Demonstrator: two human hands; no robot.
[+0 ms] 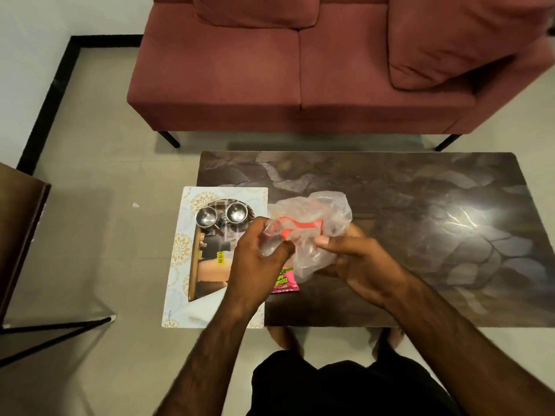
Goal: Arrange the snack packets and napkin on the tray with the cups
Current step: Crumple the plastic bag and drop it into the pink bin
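Observation:
A rectangular tray (pixel 180 259) with a pale patterned border and mirror-like middle lies on the left end of the dark table. Two small steel cups (pixel 206 216) (pixel 236 212) stand side by side at its far end. Both hands hold a crumpled clear plastic bag (pixel 315 217) just right of the tray. My left hand (pixel 255 259) pinches its left side and my right hand (pixel 357 265) grips its lower right. Something orange-red (pixel 300 226) shows through the plastic. A pink and green snack packet (pixel 283 280) lies on the table under the bag, partly hidden. No napkin is visible.
The dark marbled table (pixel 420 223) stretches to the right. A red sofa (pixel 300 70) stands beyond the table. A dark wooden piece of furniture (pixel 18 235) sits at the left edge. My feet show under the table's near edge.

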